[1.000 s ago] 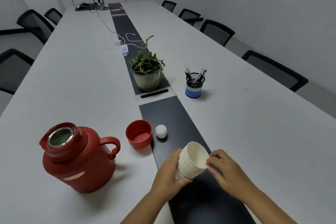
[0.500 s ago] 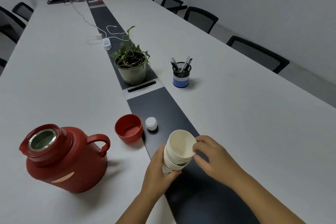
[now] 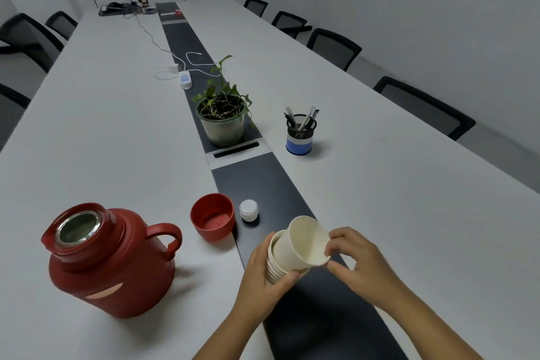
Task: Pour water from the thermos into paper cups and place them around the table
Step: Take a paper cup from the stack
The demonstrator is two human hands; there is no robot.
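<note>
A red thermos (image 3: 111, 260) stands uncapped on the table's near left, its steel mouth showing and its handle pointing right. Its red lid cup (image 3: 212, 216) lies open side up beside it, with a small white stopper (image 3: 249, 209) to the right. My left hand (image 3: 264, 280) grips a stack of white paper cups (image 3: 274, 267) above the dark centre strip. My right hand (image 3: 355, 261) pinches the rim of the top paper cup (image 3: 304, 242), which sits partly out of the stack and tilted right.
A potted plant (image 3: 222, 117) stands on the dark centre strip (image 3: 257, 178), a mesh pen holder (image 3: 300, 134) to its right. A power strip with white cables (image 3: 184, 79) lies farther back. Black chairs (image 3: 423, 108) line both long sides of the white table (image 3: 394, 199).
My right hand has drawn the top cup partly out of the stack and tipped it rightward. The camera view has shifted slightly; the thermos, lid and stopper stay put.
</note>
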